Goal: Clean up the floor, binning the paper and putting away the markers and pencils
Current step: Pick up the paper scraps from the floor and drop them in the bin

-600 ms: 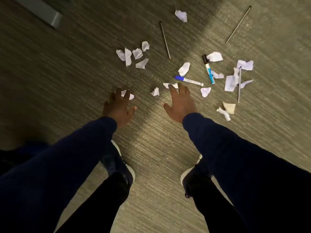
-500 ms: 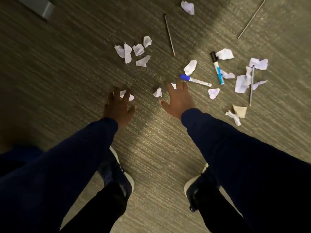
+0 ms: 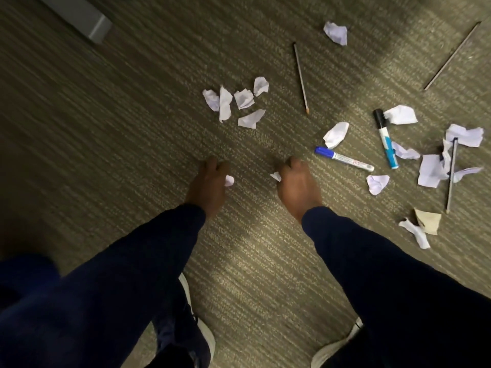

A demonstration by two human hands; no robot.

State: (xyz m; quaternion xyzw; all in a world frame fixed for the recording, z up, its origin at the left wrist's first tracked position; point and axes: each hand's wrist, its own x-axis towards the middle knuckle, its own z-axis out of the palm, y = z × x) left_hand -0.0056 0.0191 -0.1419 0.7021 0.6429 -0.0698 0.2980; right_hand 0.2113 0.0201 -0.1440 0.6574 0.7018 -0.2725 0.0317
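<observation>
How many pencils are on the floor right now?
3: one pencil beside the middle paper cluster, one at the top right, one lying over scraps at the far right. None looks hidden.

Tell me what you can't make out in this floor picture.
Head view:
- Paper scraps in left hand and right hand: mostly hidden by fingers.
- Label on blue-capped marker: too small.
- Grey object, top left: cut off.
- A bin: none in frame.

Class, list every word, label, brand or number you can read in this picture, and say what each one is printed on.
No text can be read.
Blue-capped marker: a reddish mark on the white barrel, too blurred to read.
Black-capped marker: a blue label band, no legible letters.
Paper scraps: no writing visible.
</observation>
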